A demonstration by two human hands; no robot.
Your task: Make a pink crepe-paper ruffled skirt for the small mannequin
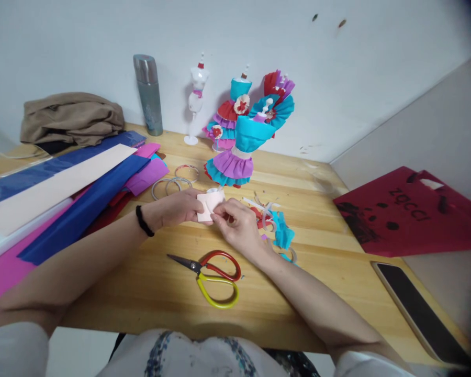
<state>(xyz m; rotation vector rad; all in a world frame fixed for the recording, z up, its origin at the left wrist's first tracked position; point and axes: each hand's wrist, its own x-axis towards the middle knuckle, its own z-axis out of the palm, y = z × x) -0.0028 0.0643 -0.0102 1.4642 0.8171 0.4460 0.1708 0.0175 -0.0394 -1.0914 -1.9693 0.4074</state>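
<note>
Pale pink paper point(210, 205) is positioned above the middle of the wooden counter point(314, 298), just in front of a dress form point(241, 166) with a turquoise bodice and tiered skirt. Left hand point(183, 206): grips the paper at its left side. Right hand point(240, 222): pinches the lower right edge between thumb and fingers. Scissors point(195, 267) with red and yellow handles lie nearer the person, tips pointing left. Turquoise scraps point(283, 230) lie right of the right hand.

Black wristband point(145, 221), 2 white sleeves point(18, 350).
</note>
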